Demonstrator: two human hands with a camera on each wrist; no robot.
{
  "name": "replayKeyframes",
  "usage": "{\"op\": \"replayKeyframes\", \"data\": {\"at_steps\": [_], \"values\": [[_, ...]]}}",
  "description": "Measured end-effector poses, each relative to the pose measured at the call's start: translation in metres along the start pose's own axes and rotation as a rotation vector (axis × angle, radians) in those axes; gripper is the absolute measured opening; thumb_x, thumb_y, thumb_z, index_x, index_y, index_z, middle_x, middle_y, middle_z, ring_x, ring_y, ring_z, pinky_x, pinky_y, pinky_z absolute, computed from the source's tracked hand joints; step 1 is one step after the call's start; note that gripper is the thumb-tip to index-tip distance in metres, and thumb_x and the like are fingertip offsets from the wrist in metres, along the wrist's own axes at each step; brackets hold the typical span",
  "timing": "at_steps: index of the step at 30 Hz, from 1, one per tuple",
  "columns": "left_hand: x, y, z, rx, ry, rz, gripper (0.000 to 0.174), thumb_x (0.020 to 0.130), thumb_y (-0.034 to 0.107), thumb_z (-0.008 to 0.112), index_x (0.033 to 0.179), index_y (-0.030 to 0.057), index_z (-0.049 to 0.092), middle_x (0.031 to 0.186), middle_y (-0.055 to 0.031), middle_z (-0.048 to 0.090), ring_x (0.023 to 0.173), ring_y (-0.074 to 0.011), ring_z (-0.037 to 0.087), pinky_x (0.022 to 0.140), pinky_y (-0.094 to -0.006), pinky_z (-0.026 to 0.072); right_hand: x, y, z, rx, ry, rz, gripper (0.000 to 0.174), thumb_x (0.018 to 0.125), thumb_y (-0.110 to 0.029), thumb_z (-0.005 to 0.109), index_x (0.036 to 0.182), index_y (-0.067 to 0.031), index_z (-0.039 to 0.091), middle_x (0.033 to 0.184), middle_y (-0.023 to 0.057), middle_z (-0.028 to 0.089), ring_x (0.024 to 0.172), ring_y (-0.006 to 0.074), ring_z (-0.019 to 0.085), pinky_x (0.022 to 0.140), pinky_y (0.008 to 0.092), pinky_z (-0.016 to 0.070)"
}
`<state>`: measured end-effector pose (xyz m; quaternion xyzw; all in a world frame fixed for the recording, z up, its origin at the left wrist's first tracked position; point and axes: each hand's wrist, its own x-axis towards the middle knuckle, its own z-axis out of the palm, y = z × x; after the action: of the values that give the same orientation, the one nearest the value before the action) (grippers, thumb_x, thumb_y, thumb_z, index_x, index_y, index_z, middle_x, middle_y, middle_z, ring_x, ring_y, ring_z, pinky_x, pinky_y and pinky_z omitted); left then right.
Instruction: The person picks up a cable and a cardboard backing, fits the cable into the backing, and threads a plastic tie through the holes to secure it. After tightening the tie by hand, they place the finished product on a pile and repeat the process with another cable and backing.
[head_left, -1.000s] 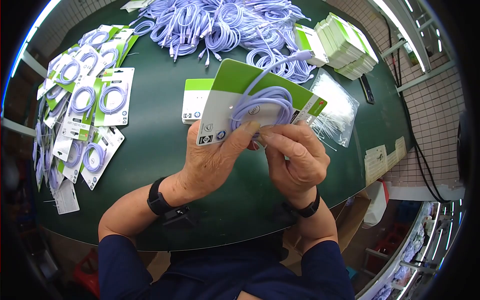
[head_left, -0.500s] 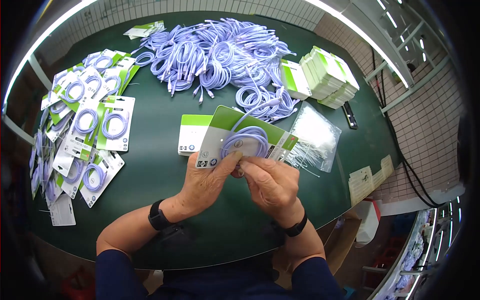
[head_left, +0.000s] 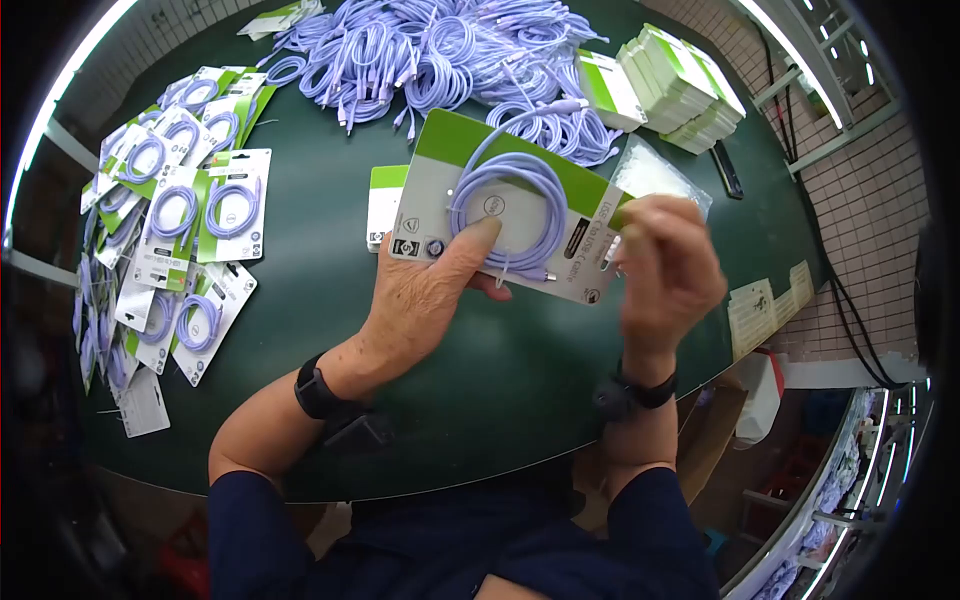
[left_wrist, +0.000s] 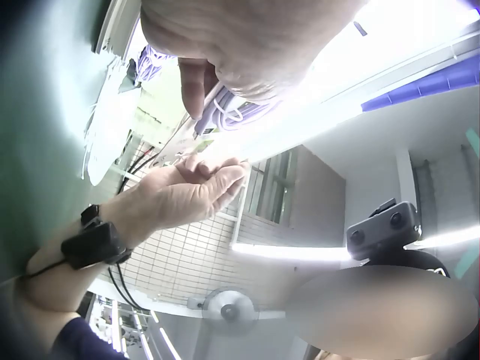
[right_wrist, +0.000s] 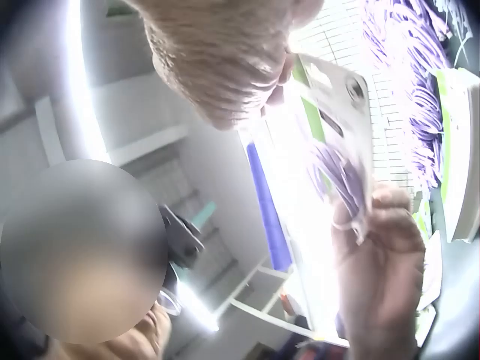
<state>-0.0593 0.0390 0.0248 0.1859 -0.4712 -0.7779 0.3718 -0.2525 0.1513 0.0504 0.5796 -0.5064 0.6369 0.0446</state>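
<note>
My left hand (head_left: 425, 285) grips a green-and-white retail card (head_left: 580, 270), its thumb on the front and its fingers behind. On the card lies a coiled lilac cable (head_left: 548, 190), one plug sticking out past the top edge. A thin white cable tie (head_left: 502, 272) loops round the coil near the bottom, seen also as a white tie (left_wrist: 229, 109) in the left wrist view. My right hand (head_left: 675, 275) is beside the card's right end, blurred, with its fingers bent and fingertips right at the edge. I cannot tell whether they pinch anything.
A heap of lilac cables (head_left: 440, 60) covers the back of the table. Carded cables (head_left: 200, 215) pile up at left. Card stacks (head_left: 680, 85) and a black cutter (head_left: 728, 170) stand at right, near a clear bag of white ties (head_left: 660, 175). More cards (head_left: 385, 205) lie behind my left hand.
My right hand has left the lower part of the coil, where both hands worked close together, and moved right to the card's end. The card now shows flatter toward the head camera.
</note>
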Motion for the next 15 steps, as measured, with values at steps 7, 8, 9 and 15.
{"op": "replayKeyframes", "data": {"at_steps": [7,8,9,15], "values": [[-0.006,0.012,0.008,-0.107,-0.032,-0.09,0.036,0.104,0.015,0.068,0.134,-0.0026,0.058,0.116,-0.0135,0.071,0.086,-0.0202,0.075,0.063,-0.0321,0.0652,-0.014,0.051,-0.024,0.805,0.028,0.884,0.028,0.106,-0.015,0.064,0.128,0.0022,0.067,0.11,0.0131,0.074,0.081,0.013,0.071,0.067,0.0246,0.0573],[-0.006,0.011,0.008,-0.123,-0.041,-0.093,0.036,0.105,0.015,0.068,0.134,-0.0028,0.057,0.115,-0.0138,0.071,0.086,-0.0205,0.075,0.063,-0.0324,0.0652,-0.028,0.049,-0.019,0.809,0.039,0.889,0.028,0.106,-0.015,0.064,0.128,0.0022,0.067,0.11,0.0131,0.074,0.081,0.013,0.071,0.067,0.0246,0.0573],[-0.007,0.01,0.008,-0.14,-0.049,-0.096,0.036,0.105,0.015,0.067,0.134,-0.003,0.057,0.115,-0.0141,0.071,0.086,-0.0208,0.075,0.063,-0.0327,0.0653,-0.047,0.045,-0.011,0.91,0.015,0.978,0.034,0.107,-0.019,0.064,0.133,0.0022,0.064,0.114,0.0149,0.074,0.089,0.0168,0.074,0.07,0.0276,0.0609],[-0.013,0.005,0.009,-0.032,-0.073,-0.066,0.034,0.105,0.013,0.068,0.133,-0.004,0.058,0.111,-0.0144,0.072,0.081,-0.0197,0.074,0.064,-0.0327,0.0641,-0.063,0.048,0.016,1.332,-0.137,1.104,0.049,0.105,-0.031,0.065,0.141,0.0019,0.061,0.125,0.0184,0.074,0.103,0.0253,0.077,0.081,0.0329,0.0668]]}}
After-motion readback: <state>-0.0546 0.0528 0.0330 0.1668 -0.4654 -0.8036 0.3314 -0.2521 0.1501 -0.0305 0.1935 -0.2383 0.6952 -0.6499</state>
